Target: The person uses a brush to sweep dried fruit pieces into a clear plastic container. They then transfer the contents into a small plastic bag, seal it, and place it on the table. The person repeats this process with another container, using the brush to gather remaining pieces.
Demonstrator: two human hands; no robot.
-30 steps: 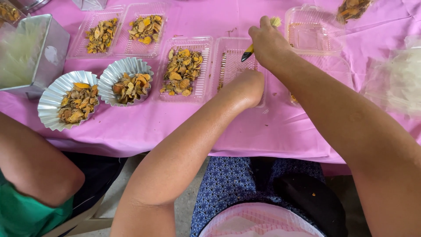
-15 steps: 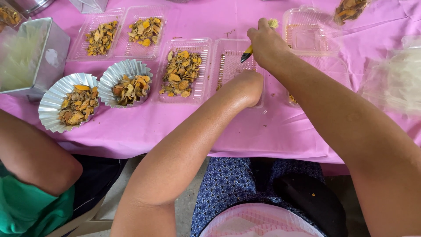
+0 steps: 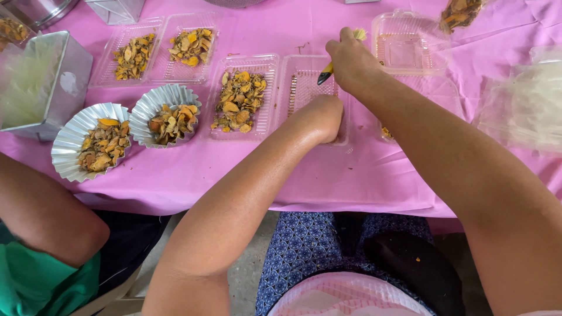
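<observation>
Head view looks down on a table draped in a pink cloth (image 3: 328, 181), which takes up most of the frame. At far left stands a square metal tin (image 3: 44, 88) with pale shreds inside; at far right lies a clear bag (image 3: 527, 105) of similar pale strands. Two clear plastic trays (image 3: 161, 50) side by side at the back hold orange-brown sliced pieces, and a third filled tray (image 3: 241, 99) sits nearer the middle. Just right of it is a nearly empty tray (image 3: 304, 88), where both hands work. An open hinged clear box (image 3: 407, 50) lies beyond them. Two fluted foil cups (image 3: 120, 131) at front left carry the same orange slices.

Left hand (image 3: 322, 117) is curled into a fist resting in the nearly empty tray; whether it holds anything cannot be told. Right hand (image 3: 351, 61) is closed around a small knife (image 3: 325, 75), dark blade pointing down-left over that tray, with a pale yellow bit at the fingertips, probably a piece being cut.

Another person's bare arm (image 3: 47, 216) and green garment show at lower left.
</observation>
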